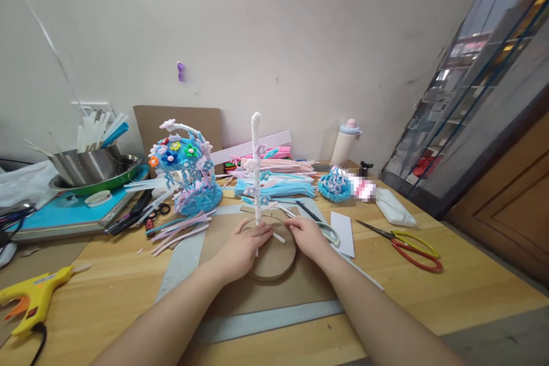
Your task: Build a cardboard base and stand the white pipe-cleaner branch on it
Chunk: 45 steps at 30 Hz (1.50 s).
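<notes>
A round brown cardboard disc (278, 269) lies on a larger cardboard sheet in front of me. From it rises a white fuzzy pipe-cleaner stem (256, 174), upright, with pale purple flowers and blue leaves along it. Short white ends show on the disc at the stem's foot. My left hand (244, 247) is closed around the base of the stem, its fingers resting on the disc; part of the grip is hidden. At the disc's far right edge, my right hand (305, 234) pinches the rim between thumb and fingers.
To the left stand a finished blue flowered pipe-cleaner piece (189, 166), a yellow glue gun (40, 294) and a metal bowl (88, 164). Bundled blue pipe cleaners (278, 186) lie behind. Red-and-yellow-handled scissors (407, 246), a white pack (395, 209) and a bottle (344, 143) are at right.
</notes>
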Each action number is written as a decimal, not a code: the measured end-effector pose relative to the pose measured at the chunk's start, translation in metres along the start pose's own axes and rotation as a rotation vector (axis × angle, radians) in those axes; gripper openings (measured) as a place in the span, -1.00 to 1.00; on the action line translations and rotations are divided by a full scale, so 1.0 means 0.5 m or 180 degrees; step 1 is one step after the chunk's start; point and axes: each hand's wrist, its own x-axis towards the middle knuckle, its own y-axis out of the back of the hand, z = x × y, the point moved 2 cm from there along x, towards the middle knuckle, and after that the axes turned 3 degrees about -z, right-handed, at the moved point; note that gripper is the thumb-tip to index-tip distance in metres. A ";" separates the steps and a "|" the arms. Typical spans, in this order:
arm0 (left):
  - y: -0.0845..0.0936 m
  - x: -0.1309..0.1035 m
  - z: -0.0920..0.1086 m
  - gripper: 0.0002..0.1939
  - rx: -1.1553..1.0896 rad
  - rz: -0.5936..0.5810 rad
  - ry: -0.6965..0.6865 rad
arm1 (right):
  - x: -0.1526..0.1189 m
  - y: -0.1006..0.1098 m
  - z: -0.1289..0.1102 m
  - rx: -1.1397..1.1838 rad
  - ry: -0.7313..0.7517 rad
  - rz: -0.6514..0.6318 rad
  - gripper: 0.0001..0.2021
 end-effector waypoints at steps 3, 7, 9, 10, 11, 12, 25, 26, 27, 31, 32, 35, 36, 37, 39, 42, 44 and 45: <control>0.009 -0.009 -0.008 -0.21 -0.0041 -0.0155 -0.0185 | -0.016 -0.002 -0.002 0.0027 -0.0115 -0.0141 -0.80; 0.019 -0.025 -0.013 -0.21 -0.0109 -0.0324 -0.0419 | -0.034 0.003 -0.003 0.0142 -0.0185 -0.0514 -0.69; 0.022 -0.029 -0.015 -0.22 -0.0145 -0.0358 -0.0476 | -0.027 0.012 -0.009 0.0148 -0.0098 -0.0639 -0.72; 0.022 -0.030 -0.016 -0.22 -0.0162 -0.0366 -0.0481 | -0.018 0.017 -0.013 0.0141 -0.0022 -0.0665 -0.76; 0.023 -0.030 -0.017 -0.21 -0.0180 -0.0377 -0.0480 | -0.006 0.020 -0.019 0.0142 0.0068 -0.0683 -0.79; 0.023 -0.029 -0.018 -0.21 -0.0200 -0.0391 -0.0484 | 0.009 0.021 -0.025 0.0156 0.0161 -0.0701 -0.78; 0.035 -0.025 -0.023 -0.33 -0.0591 -0.0040 -0.0091 | 0.079 -0.081 -0.055 0.0423 0.0477 -0.1026 -0.85; 0.039 -0.030 -0.023 -0.38 -0.0647 0.0126 0.0176 | 0.076 -0.079 -0.057 0.0375 0.0469 -0.0952 -0.85; 0.042 -0.036 -0.023 -0.43 -0.0680 0.0270 0.0515 | 0.074 -0.075 -0.060 0.0327 0.0468 -0.0883 -0.85; 0.043 -0.069 -0.013 -0.64 -0.0571 0.0274 0.1544 | 0.068 -0.067 -0.067 0.0160 0.0482 -0.0756 -0.84; 0.040 -0.077 -0.007 -0.66 -0.0535 0.0233 0.1504 | 0.067 -0.066 -0.067 0.0131 0.0483 -0.0752 -0.84; 0.029 -0.097 0.012 -0.65 -0.0249 0.0249 0.1138 | 0.065 -0.067 -0.064 0.0101 0.0547 -0.0800 -0.84; 0.025 -0.101 0.018 -0.63 -0.0122 0.0246 0.1035 | 0.064 -0.067 -0.063 0.0105 0.0589 -0.0832 -0.83; 0.021 -0.104 0.022 -0.61 0.0001 0.0207 0.0956 | 0.063 -0.068 -0.063 0.0107 0.0633 -0.0865 -0.83; 0.017 -0.107 0.029 -0.61 0.0235 0.0042 0.0875 | 0.060 -0.069 -0.063 0.0106 0.0699 -0.0920 -0.82; 0.013 -0.107 0.034 -0.60 0.0517 -0.0239 0.0830 | 0.054 -0.069 -0.065 0.0103 0.0760 -0.0978 -0.84; 0.010 -0.111 0.038 -0.59 0.0623 -0.0283 0.0778 | 0.050 -0.068 -0.067 0.0050 0.0811 -0.0962 -0.85; 0.009 -0.113 0.041 -0.60 0.0654 -0.0261 0.0743 | 0.048 -0.068 -0.068 -0.0002 0.0852 -0.0958 -0.84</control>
